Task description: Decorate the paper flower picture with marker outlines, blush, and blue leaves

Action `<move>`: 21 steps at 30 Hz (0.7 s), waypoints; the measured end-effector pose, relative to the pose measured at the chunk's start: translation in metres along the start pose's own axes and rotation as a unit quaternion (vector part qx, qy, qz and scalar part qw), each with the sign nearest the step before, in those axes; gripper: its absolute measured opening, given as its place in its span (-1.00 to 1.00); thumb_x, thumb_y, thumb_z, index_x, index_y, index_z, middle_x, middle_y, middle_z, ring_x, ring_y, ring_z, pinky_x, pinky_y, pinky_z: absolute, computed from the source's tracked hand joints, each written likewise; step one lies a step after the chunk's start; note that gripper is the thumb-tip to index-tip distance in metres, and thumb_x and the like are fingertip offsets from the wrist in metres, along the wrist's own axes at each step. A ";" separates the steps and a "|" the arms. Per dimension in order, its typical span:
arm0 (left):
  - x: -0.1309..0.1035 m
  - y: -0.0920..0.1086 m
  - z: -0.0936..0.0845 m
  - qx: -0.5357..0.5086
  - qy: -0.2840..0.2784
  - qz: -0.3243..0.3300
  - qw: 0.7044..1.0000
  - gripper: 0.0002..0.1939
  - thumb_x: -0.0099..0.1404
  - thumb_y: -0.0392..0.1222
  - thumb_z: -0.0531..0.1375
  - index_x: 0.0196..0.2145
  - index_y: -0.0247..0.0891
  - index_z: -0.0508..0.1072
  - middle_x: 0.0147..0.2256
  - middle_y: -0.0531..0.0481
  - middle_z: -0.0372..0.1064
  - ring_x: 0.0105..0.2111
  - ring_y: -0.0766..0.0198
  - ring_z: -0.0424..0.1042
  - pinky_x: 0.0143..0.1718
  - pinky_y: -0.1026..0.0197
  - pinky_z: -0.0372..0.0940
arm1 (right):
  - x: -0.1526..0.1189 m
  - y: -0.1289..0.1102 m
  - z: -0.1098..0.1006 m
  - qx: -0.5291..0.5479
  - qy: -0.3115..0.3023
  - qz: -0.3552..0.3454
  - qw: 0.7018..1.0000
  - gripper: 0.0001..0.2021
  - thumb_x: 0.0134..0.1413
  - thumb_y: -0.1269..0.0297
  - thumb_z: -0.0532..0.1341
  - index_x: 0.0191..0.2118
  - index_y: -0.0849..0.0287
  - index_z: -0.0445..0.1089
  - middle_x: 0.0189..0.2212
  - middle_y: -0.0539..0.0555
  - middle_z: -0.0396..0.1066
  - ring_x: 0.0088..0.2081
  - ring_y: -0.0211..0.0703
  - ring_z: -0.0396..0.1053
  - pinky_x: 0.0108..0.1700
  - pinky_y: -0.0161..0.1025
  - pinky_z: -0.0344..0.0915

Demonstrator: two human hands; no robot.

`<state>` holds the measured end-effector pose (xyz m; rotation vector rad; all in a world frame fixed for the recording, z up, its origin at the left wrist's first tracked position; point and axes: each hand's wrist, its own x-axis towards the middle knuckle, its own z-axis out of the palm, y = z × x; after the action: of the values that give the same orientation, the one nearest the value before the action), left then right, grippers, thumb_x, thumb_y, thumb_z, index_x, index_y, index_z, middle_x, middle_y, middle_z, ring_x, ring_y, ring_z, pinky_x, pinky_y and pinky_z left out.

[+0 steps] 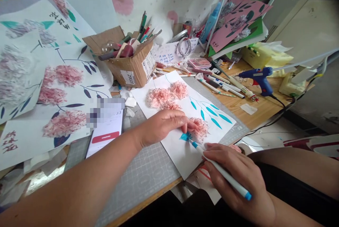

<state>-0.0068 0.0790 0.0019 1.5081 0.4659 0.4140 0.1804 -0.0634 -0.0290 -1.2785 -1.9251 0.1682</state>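
A white-barrelled blue marker (227, 175) is held in my right hand (238, 174), fingers wrapped round it like a pen. Its tip meets a blue-coloured leaf shape (185, 136) on the white paper sheet (174, 156). My left hand (165, 124) reaches in from the left, fingers curled, fingertips against the left edge of a pink crinkled flower (201, 130). More pink flowers (159, 97) with dark-tipped petals are on the sheet's upper part. Blue-green drawn leaves (215, 123) branch on thin stems at the right.
Under the sheet lies a grey cutting mat (140, 175). A phone (106, 135) rests left of it, beside finished flower pictures (65, 123). Behind stand a cardboard box (132, 66) of tools and scattered markers (225, 85). A blue glue gun (259, 78) with its cord is at the right.
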 end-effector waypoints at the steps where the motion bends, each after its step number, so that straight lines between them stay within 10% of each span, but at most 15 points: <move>1: 0.000 0.000 0.000 0.000 0.001 0.000 1.000 -0.69 0.40 -0.18 0.04 -0.45 -0.35 0.40 -0.11 -0.17 0.44 -0.01 0.17 0.37 0.04 0.16 0.20 | 0.000 0.000 0.000 -0.003 0.002 0.000 1.000 -0.81 0.04 0.48 0.19 -0.18 0.18 0.33 -0.32 0.08 0.47 -0.24 -0.18 0.46 -0.19 -0.29 0.36; 21: -0.001 -0.002 -0.001 0.000 0.001 -0.005 1.000 -0.69 0.40 -0.17 0.03 -0.44 -0.33 0.41 -0.07 -0.16 0.43 0.03 0.14 0.34 0.07 0.09 0.16 | 0.006 0.000 0.003 -0.006 0.017 0.013 1.000 -0.83 0.07 0.49 0.17 -0.19 0.18 0.34 -0.34 0.08 0.47 -0.30 -0.20 0.47 -0.28 -0.31 0.38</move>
<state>-0.0079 0.0791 -0.0004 1.5057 0.4756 0.4080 0.1771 -0.0579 -0.0275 -1.3071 -1.8833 0.1464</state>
